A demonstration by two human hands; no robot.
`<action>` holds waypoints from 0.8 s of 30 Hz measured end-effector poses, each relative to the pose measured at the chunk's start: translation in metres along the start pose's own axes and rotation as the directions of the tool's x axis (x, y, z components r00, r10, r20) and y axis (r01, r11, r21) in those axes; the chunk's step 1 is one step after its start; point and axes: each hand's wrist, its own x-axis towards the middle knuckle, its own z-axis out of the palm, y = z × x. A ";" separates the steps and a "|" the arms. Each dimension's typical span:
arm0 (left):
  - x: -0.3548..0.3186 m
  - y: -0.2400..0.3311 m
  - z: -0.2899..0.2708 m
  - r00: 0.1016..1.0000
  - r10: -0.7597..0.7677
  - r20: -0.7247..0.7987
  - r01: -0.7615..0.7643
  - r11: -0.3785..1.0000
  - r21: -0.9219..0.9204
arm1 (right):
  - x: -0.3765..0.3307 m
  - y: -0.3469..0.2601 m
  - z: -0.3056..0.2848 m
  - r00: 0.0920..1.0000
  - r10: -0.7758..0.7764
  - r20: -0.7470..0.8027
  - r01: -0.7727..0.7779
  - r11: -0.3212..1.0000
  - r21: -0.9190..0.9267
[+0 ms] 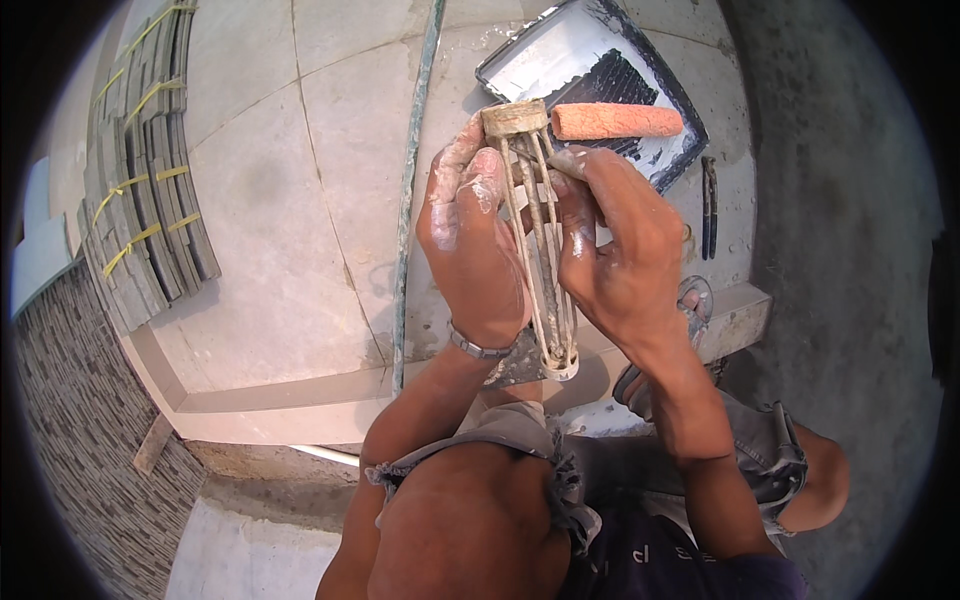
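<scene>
A paint roller cage frame [538, 240], crusted with dried paint, stands lengthwise between my two hands with its sleeve off. My left hand [473, 235] is closed round the upper part of the cage, its thumb near the round end cap. From the other side my right hand [630, 235] pinches at the cage wires just below that cap. Whether a small piece is also between the right fingertips is hard to make out. White paint smears both hands. Just beyond the right hand, an orange roller sleeve [618, 121] lies across the paint tray.
The black paint tray [690, 125] holds white paint. A long paint-marked pole [409, 220] lies left of my hands. Strapped stacks of grey stone strips [140, 190] lie far left. Right of the tray is a dark two-legged tool [709, 205]. The tiled ledge [270, 400] drops off near me.
</scene>
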 end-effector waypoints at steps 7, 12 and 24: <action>0.000 -0.001 -0.005 0.992 0.114 0.059 -0.127 0.933 0.337 | -0.006 0.004 0.005 0.959 0.279 0.056 -0.280 0.891 0.359; -0.001 0.001 0.003 0.994 0.106 0.039 -0.113 0.936 0.333 | -0.005 0.008 0.010 0.938 0.344 0.037 -0.312 0.795 0.521; -0.006 -0.001 0.013 0.988 0.066 0.142 -0.104 0.956 0.275 | 0.005 -0.002 -0.041 0.944 0.330 -0.013 -0.319 0.923 0.216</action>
